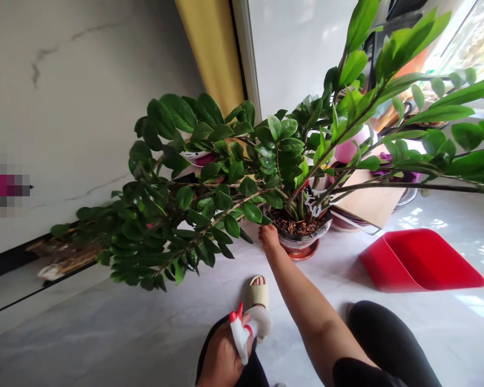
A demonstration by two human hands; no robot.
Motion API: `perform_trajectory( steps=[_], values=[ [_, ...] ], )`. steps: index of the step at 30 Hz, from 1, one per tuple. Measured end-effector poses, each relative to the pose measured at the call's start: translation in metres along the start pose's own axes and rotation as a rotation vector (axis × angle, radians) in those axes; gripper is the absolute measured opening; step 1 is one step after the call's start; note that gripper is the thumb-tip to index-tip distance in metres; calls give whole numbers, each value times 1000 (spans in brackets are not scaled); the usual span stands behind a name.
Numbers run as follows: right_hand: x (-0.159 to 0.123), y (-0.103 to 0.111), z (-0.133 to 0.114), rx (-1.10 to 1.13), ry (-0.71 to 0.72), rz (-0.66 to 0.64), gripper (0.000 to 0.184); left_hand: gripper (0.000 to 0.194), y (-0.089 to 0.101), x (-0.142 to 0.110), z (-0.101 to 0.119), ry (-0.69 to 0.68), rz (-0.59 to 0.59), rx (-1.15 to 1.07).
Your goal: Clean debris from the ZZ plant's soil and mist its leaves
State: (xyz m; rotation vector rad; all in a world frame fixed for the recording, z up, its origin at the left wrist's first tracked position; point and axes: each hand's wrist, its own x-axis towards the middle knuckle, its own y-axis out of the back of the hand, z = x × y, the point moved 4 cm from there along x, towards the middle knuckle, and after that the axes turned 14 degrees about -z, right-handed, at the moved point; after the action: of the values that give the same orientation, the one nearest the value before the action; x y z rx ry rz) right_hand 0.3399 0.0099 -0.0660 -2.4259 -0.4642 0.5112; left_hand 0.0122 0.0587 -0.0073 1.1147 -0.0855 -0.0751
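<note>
A spray bottle (260, 321) with a white and red trigger head is in my left hand (222, 352), low in the view. My left fingers are closed round it, above my left knee. My right arm stretches forward to a large potted plant (213, 209) with glossy green leaves. Beside the left rim of its pot (302, 244), among the lowest leaves, is my right hand (269, 237). Its fingers look curled, and what they hold, if anything, is hidden. Brown chips (296, 224) cover the soil, and the pot stands in a reddish saucer (306, 253).
A red bin (421, 263) stands on the marble-look floor to the right. Behind the plant are a tan board (377, 196) and a pink round object (350, 145). A yellow curtain (212, 48) hangs at the back. Long stems spread left and right.
</note>
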Motion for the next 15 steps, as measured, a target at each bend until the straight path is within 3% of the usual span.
perform_trajectory(
  steps=[15],
  values=[
    [-86,29,-6,-106,-118,-28,49,32,2,3,7,-45,54,106]
  ],
)
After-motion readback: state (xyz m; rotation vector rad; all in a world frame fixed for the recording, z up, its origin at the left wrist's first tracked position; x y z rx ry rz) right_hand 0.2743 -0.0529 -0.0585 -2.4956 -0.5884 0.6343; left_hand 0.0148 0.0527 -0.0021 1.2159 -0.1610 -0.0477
